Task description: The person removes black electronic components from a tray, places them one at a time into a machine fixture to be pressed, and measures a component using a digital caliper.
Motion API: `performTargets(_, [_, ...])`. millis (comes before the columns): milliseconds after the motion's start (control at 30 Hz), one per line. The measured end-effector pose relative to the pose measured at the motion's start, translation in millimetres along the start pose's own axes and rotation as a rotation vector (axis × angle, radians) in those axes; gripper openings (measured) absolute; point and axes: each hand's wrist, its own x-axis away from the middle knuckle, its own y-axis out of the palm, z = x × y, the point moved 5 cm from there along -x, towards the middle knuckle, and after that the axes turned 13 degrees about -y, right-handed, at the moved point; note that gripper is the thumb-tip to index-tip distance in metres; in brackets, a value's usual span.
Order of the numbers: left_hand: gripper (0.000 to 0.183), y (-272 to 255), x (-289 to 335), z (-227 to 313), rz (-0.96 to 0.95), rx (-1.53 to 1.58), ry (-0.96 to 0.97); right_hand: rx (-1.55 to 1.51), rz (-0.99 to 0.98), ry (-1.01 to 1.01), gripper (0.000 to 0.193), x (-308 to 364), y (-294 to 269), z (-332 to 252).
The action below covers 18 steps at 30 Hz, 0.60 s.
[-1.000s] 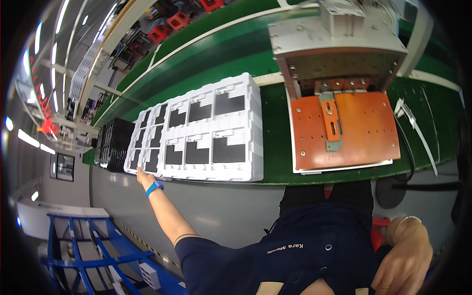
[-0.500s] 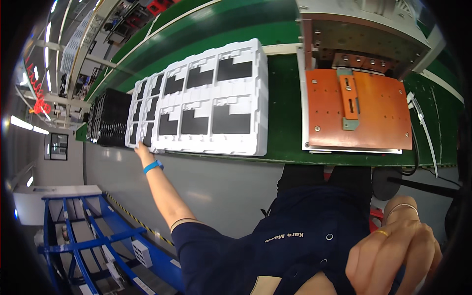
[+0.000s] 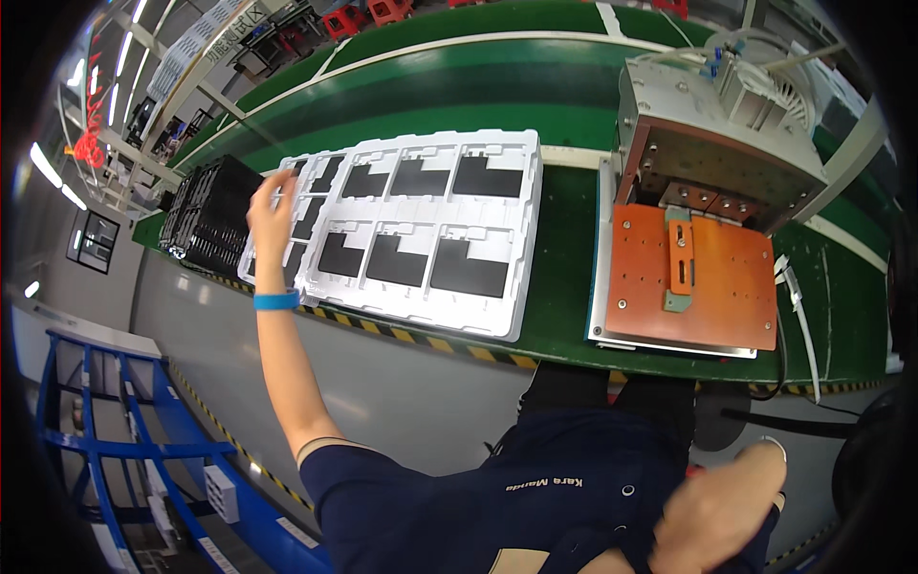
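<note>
My left hand, with a blue band at the wrist, reaches over the left end of the white plastic trays. Its fingers are stretched out at the far left pockets, close to a dark flat piece. No held item shows in them. The larger white tray carries several black L-shaped flat pieces in two rows of pockets. A second white tray adjoins it on the left, partly covered by my hand. Low at the right, in front of my body, my right hand is smeared by motion; its fingers are unclear.
A stack of black trays stands left of the white ones. To the right is a metal press with an orange plate. A white cable tie-like strip lies beside it. A blue rack stands on the floor at lower left.
My left hand has moved from the near edge of the left tray to its far side. My right hand has shifted down and left. The view has tilted and shifted.
</note>
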Motion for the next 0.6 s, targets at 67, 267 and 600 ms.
performTargets(67, [0.017,40,0,47,-0.155,-0.101,0.238,0.349,0.185,0.29,0.027,-1,-44,16])
performTargets(267, [0.021,99,-2,62,-0.172,-0.242,0.422,0.827,0.838,0.516,0.017,23,-188,61])
performTargets(600, [0.026,119,0,78,-0.036,-0.245,0.509,1.365,0.706,1.124,0.06,1,-311,182])
